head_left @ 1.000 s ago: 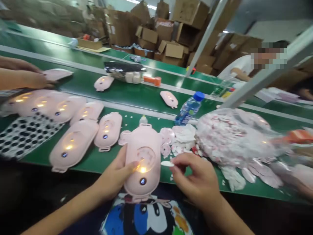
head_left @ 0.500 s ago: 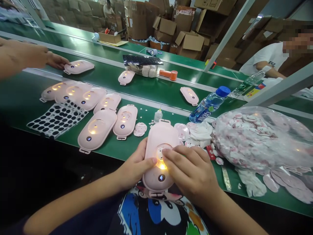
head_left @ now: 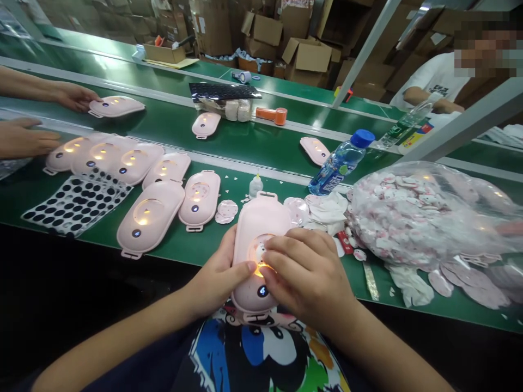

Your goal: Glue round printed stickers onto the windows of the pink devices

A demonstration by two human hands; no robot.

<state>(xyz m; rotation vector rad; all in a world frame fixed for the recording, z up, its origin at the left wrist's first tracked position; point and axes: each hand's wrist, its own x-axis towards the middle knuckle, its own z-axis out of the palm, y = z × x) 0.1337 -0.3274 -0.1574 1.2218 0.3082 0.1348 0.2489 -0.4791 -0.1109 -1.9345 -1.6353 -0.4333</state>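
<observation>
A pink oval device (head_left: 263, 215) with a lit digit and a glowing yellow light is held tilted above my lap. My left hand (head_left: 218, 275) is closed around its left side, the thumb lying on the front near the light. Over its round recess, the fingertips of my right hand (head_left: 304, 267) press together on a small white animal-face piece (head_left: 260, 251). That piece is partly hidden by my fingers. Just beyond the device stand a small dropper bottle (head_left: 256, 187) and a few round stickers (head_left: 226, 211).
Several lit pink devices (head_left: 150, 218) lie to the left beside a sheet of black dots (head_left: 77, 204). Another person's hands (head_left: 77, 97) reach in there, one on a device. On the right are a blue-capped bottle (head_left: 341, 163) and a clear bag of animal-face pieces (head_left: 408, 212).
The view has shifted slightly. The other person's second hand has appeared at the left, near the lit devices. My hands keep their hold, the right fingertips still on the animal-face piece.
</observation>
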